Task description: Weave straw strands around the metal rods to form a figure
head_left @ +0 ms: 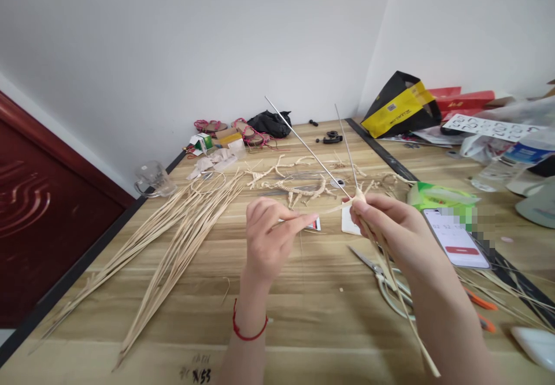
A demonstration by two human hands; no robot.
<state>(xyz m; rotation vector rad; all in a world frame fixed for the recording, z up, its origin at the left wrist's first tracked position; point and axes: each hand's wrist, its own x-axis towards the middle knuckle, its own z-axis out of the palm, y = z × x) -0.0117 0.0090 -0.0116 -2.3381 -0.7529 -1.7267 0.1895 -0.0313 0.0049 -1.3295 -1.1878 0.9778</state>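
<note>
My right hand grips a straw-wrapped joint, from which two thin wires stick up in a V. Long straw tails hang below that hand towards the table's near edge. My left hand, with a red cord at the wrist, pinches the end of a pale straw strip drawn sideways from the joint. Scissors lie partly behind my right forearm. Beyond my hands lie several twig-like woven straw pieces.
Long straw bundles spread over the table's left side, near a glass mug. To the right are a phone, a green packet, orange-handled tools and a water bottle. A black-yellow bag stands at the back.
</note>
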